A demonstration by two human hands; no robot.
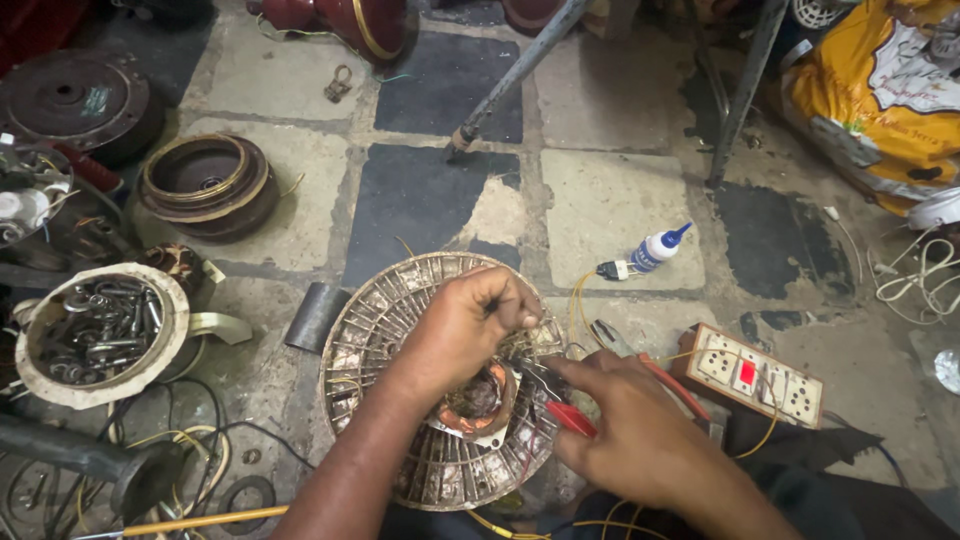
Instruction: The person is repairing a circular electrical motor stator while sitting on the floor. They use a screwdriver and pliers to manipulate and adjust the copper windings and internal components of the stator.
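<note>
Hands: while the left hand (470,325) curls its fingers shut, pinching thin wires above the motor, the right hand (625,430) is wrapped around the red handles of a small plier (560,405) whose dark tip points in toward those same wires.
Motor: a copper-wound stator (478,405), ring-shaped, glossy orange-brown, in a pale metal bracket, directly under both hands.
Grille: a round, ribbed, dusty grey fan guard (385,320) lies flat on the floor and carries the motor at its middle; its slats radiate outward.
Second plier: another tool with red grips (640,365) lies just beside the right hand, between it and the switchboard.
Switchboard: a rectangular wooden extension board (755,375) with white sockets and one red switch, tilted, to the right of the hands; a yellow wire loops around it.
Glue bottle: a small white squeeze bottle (655,248) with a blue nozzle lies on its side beyond the grille.
Bowl: a chipped white round container (100,335) full of dark metal bolts and rings, well to the left.
Motor housings: brown, rusty circular casings (208,182) with brass-coloured rims, farther left and back.
Floor: worn stone tiles (600,195), grey and black, cracked and grimy.
Sack: a yellow printed bag (880,90), crumpled, in the far right corner.
</note>
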